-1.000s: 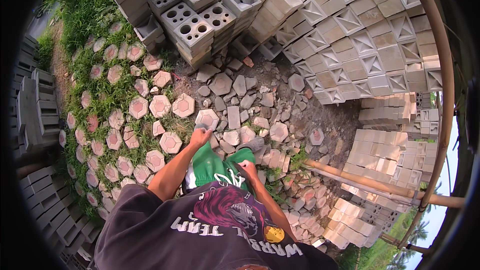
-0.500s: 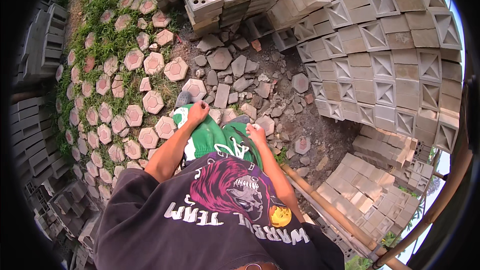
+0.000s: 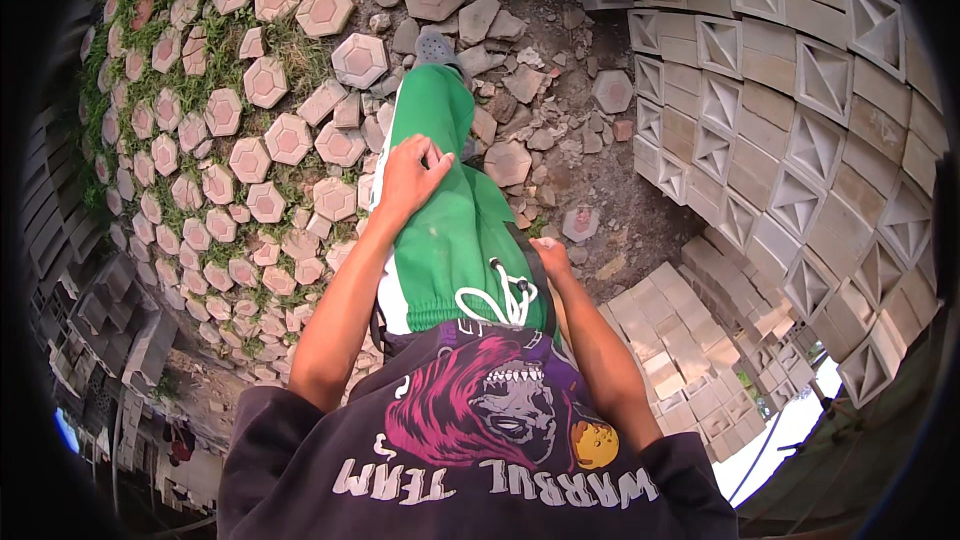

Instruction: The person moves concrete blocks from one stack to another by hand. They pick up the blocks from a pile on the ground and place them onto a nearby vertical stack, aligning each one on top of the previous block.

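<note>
My left hand [image 3: 409, 178] is over the left leg of my green trousers [image 3: 440, 230], its fingers loosely curled and nothing visible in them. Beside my right hip, my right hand [image 3: 551, 256] has its fingers bent in close to a black strap-like strip [image 3: 530, 265]. Whether it grips anything is hidden. My left foot, in a grey clog [image 3: 436, 48], is stretched forward over broken stones. White drawstrings [image 3: 500, 292] hang at the waist of the trousers, below my dark printed T-shirt [image 3: 420, 440].
Hexagonal pavers [image 3: 265, 82] with grass between them cover the left. Rubble [image 3: 525, 85] lies ahead on dark soil. A wall of stacked ventilation blocks [image 3: 795, 195] stands at right, with piled pale blocks [image 3: 670, 335] nearer me. More blocks [image 3: 100, 310] line the far left.
My left leg has come forward and the ground has shifted under me. My right hand has dropped from in front of the trousers to beside my hip.
</note>
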The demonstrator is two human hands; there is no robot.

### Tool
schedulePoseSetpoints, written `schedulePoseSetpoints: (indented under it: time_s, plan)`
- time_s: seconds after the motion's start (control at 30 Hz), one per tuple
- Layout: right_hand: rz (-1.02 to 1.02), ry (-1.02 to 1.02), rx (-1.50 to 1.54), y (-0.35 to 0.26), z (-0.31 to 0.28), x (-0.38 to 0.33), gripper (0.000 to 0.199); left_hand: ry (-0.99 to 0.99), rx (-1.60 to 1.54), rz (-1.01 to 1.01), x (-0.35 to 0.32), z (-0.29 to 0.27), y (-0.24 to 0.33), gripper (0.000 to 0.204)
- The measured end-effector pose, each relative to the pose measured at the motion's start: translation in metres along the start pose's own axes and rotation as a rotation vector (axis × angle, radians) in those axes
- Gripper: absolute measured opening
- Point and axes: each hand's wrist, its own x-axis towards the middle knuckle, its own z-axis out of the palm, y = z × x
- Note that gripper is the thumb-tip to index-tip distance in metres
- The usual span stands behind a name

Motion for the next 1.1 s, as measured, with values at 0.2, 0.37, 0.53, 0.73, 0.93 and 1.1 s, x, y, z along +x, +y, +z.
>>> schedulePoseSetpoints:
  time_s: [0.2, 0.37, 0.53, 0.73, 0.93, 1.1]
  plan:
    - [-0.106, 0.104, 0.289, -0.094, -0.044, 0.024, 0.032, -0.165, 0.103, -0.232, 0.101, 0.032, 0.044, 0.05]
    - [-0.112, 0.223, 0.275, -0.159, -0.097, 0.029, 0.032, -0.304, 0.08, -0.316, 0.151, 0.062, 0.063, 0.046]
    - [-0.011, 0.35, 0.205, -0.172, -0.142, 0.051, 0.034, -0.252, 0.026, -0.271, 0.168, 0.078, 0.056, 0.03]
    - [-0.137, 0.267, 0.057, -0.234, -0.203, 0.11, 0.033, -0.122, -0.112, -0.546, 0.204, 0.096, 0.075, 0.03]
    - [-0.27, 0.148, -0.279, -0.3, -0.253, 0.291, 0.032, 0.041, -0.047, -0.643, 0.244, 0.14, 0.087, 0.034]
    - [-0.36, 0.1, -0.255, -0.327, -0.269, 0.543, 0.032, 0.126, -0.117, -0.583, 0.324, 0.249, 0.046, 0.03]
